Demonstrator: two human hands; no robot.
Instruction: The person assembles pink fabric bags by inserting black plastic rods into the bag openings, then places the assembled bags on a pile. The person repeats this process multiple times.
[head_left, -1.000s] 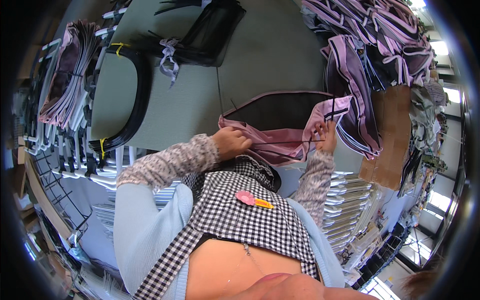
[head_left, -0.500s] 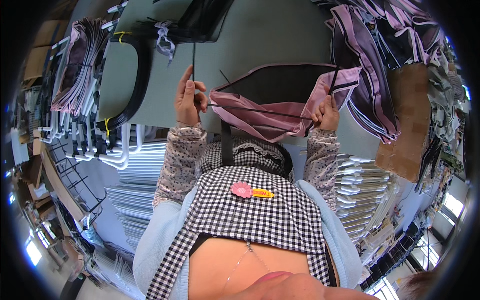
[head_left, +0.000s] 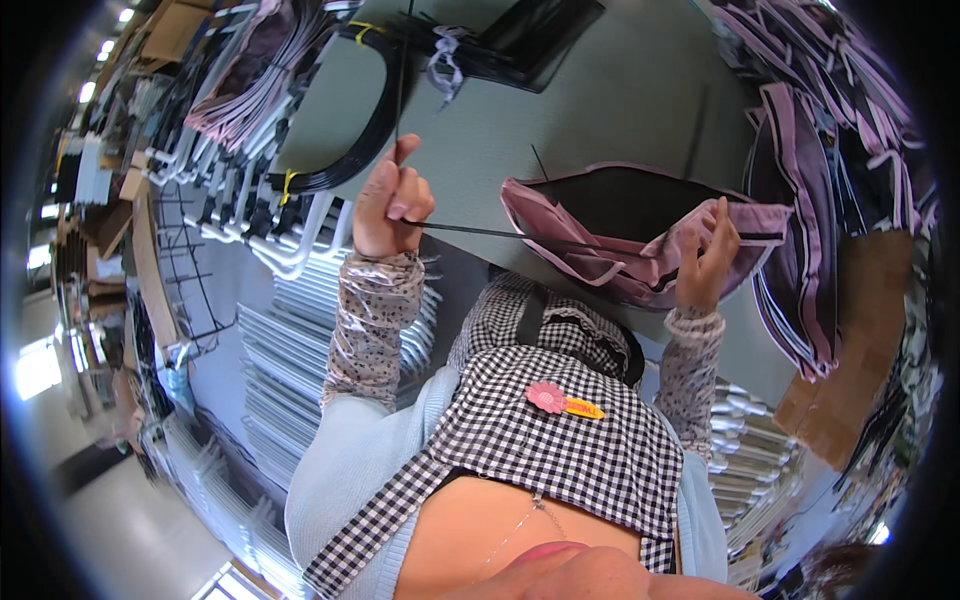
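My left hand (head_left: 393, 208) is closed round a thin black flexible strip (head_left: 480, 232), with one length running up past the fingers. Another length stretches rightward from this hand to the pink and black fabric piece (head_left: 585, 225), which lies bunched at the near edge of the table. The fabric's mouth gapes, showing a dark inner side. At its right end, my right hand (head_left: 708, 255) grips the pink edge between thumb and raised fingers. A blurred dark streak stands above that hand; I cannot tell whether it belongs to the strip.
On the green-grey table (head_left: 640, 110) lie a bundle of curved black strips (head_left: 375, 140) with yellow ties and black flat sheets (head_left: 530, 45). Pink and black fabric pieces (head_left: 800, 210) are stacked right, beside brown cardboard (head_left: 850, 340). White tube frames (head_left: 310, 235) stand left.
The whole view has turned and shifted. My hands are farther apart, and a longer stretch of strip shows between my left hand and the fabric. My right hand's fingers are more raised.
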